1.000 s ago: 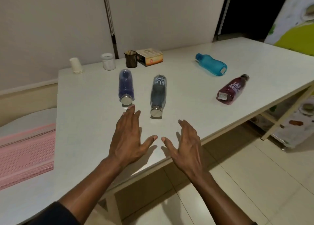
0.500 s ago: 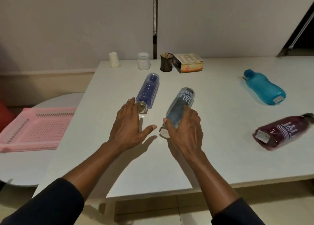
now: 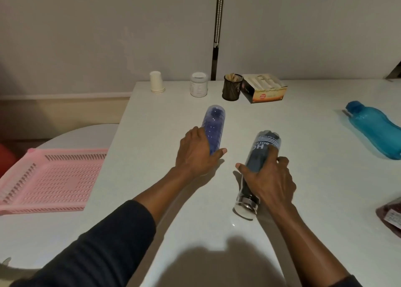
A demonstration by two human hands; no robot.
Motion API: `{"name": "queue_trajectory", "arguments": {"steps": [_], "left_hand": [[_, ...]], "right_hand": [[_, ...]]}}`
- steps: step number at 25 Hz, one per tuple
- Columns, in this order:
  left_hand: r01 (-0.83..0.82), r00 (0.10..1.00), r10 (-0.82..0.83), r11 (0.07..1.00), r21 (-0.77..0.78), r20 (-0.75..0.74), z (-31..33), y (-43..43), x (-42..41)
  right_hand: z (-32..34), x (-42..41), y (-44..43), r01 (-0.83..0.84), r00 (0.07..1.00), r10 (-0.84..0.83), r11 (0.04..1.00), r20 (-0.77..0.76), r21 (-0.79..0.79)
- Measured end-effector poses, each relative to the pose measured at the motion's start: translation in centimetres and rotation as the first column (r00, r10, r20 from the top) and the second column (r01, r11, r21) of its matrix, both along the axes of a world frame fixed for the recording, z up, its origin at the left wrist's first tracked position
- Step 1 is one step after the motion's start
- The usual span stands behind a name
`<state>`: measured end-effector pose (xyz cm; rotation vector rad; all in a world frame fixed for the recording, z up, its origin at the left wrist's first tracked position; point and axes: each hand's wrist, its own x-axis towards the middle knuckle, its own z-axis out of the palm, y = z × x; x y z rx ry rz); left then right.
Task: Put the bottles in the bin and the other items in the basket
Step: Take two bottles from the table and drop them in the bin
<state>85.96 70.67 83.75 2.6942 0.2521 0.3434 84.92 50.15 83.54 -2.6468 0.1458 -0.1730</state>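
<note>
Two bottles lie side by side on the white table (image 3: 282, 232). My left hand (image 3: 195, 156) wraps the near end of the purple-blue bottle (image 3: 213, 124), hiding its cap. My right hand (image 3: 269, 178) grips the dark blue-grey bottle (image 3: 263, 150) around its middle; its silver cap (image 3: 246, 206) points toward me. A turquoise bottle (image 3: 375, 130) lies at the right, and a maroon bottle (image 3: 390, 215) shows partly at the right edge. A pink perforated basket (image 3: 50, 178) rests on a round white table (image 3: 71, 137) to the left.
Along the table's back edge stand stacked white paper cups (image 3: 156, 82), a white jar (image 3: 199, 85), a dark mesh cup of sticks (image 3: 232, 87) and an open carton (image 3: 263, 88). The wall rises close behind them. Something red (image 3: 5, 156) peeks in at the far left.
Both hands have slid forward over the bottles and closed on them; before, the left only touched the purple cap. The view has moved closer and turned left.
</note>
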Motion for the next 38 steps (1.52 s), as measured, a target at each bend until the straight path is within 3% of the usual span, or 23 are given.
{"name": "queue_trajectory", "arguments": {"steps": [3,9,14,19,23,28,38], "left_hand": [[-0.028,0.998,0.024,0.997,-0.071,-0.053,-0.5,-0.4,1.9],[-0.102,0.995,0.102,0.979,-0.176,-0.006,-1.2,-0.9,1.7],[-0.182,0.98,0.2,0.935,-0.304,0.027,-0.7,0.2,-3.2],[-0.319,0.927,0.363,0.896,-0.31,0.096,0.0,0.7,-11.5],[-0.461,0.846,0.516,0.836,-0.296,0.138,0.3,-0.8,-18.7],[-0.67,0.656,0.728,0.683,-0.291,0.198,0.2,-2.1,-29.2],[-0.841,0.332,0.91,0.404,-0.36,0.246,0.5,-0.4,-46.4]], "right_hand": [[-0.1,0.5,0.2,-0.003,1.0,0.003,1.0,0.008,-0.016],[-0.5,1.5,0.1,-0.088,0.996,0.088,0.996,0.0,-0.025],[-0.1,1.5,0.5,-0.228,0.974,0.227,0.973,0.015,0.025],[0.6,-0.7,1.4,-0.421,0.907,0.421,0.904,0.016,0.078],[1.2,-3.6,2.8,-0.583,0.811,0.582,0.799,0.052,0.145],[1.7,-9.2,6.0,-0.781,0.609,0.788,0.576,0.092,0.242],[2.1,-23.6,14.1,-0.933,0.216,0.972,0.177,0.094,0.313]]}}
